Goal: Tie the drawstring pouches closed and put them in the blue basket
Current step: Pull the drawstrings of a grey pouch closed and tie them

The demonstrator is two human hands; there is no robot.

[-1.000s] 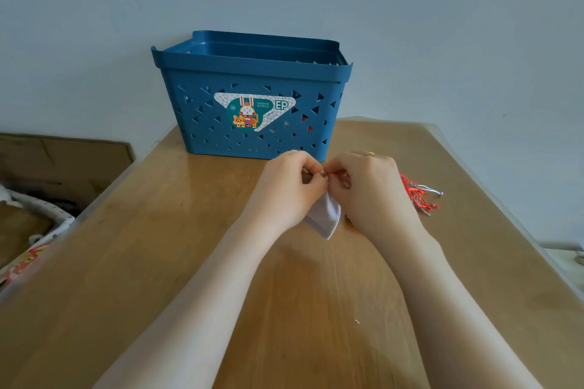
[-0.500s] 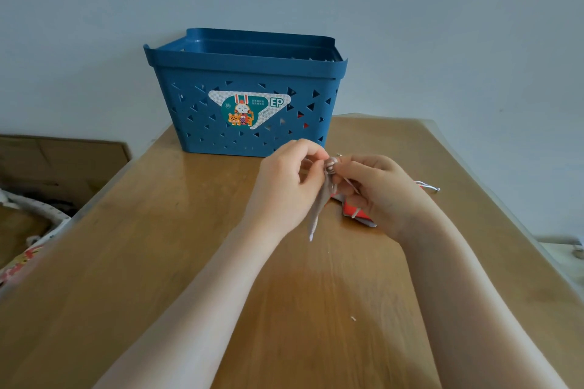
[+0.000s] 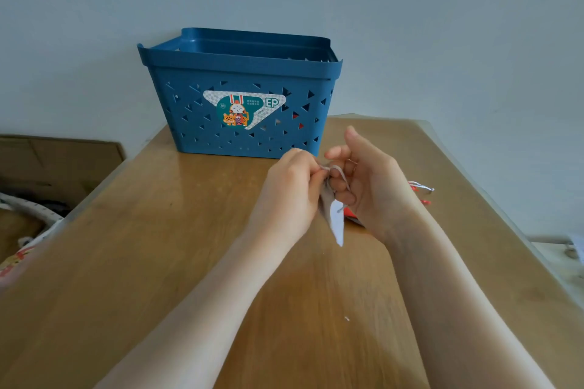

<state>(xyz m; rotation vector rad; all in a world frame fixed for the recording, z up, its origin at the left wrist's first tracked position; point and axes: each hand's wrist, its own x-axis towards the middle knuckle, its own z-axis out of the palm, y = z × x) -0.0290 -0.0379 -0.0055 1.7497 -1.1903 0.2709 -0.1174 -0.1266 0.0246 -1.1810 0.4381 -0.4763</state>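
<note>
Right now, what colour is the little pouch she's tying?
White, the pouch hangs between both hands in the head view.

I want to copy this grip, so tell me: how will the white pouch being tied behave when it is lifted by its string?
The white pouch probably flops: it hangs limp and flat below the left hand. It looks light, since fingertips alone carry it while the right hand works the drawstring. It seems empty and unlikely to break.
</note>
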